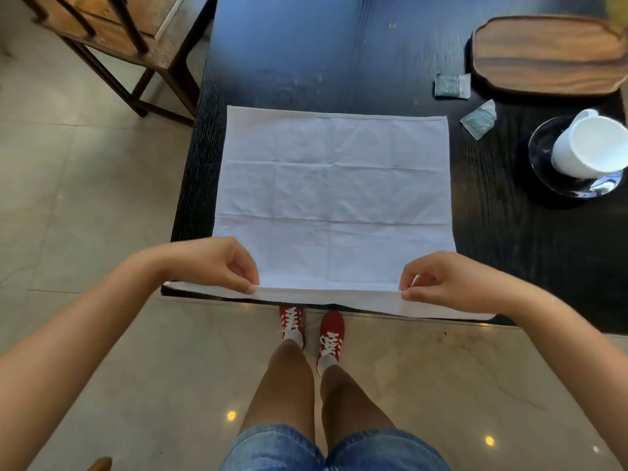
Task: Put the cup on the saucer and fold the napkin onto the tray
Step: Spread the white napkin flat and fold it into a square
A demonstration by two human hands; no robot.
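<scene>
Pinching: one white napkin (333, 195), spread flat on the dark table (339, 56), near edge at the table's front rim
Left hand (217, 263): thumb and fingertips closed on the napkin's near edge, left of centre
Right hand (441, 280): thumb and fingertips closed on the same edge, right of centre
Fold: a narrow strip of the near edge lies turned over between the two hands
Creases: several straight lines cross the cloth, both ways
Cup (591, 146): one, white, resting on the saucer, tilted with its mouth facing the camera, handle toward the far side
Saucer (543, 154): one, dark and glossy, at the right edge of the table, well apart from the napkin
Tray (543, 52): one, wooden, at the far right of the table, nothing on it
Tea bags: two, one (452, 86) just beside the tray's near-left corner, the other (479, 120) between tray and saucer
Chair (112, 39): one, wooden, on the floor to the left of the table
Shoes (331, 331): two, red with white laces, just under the table's front edge
</scene>
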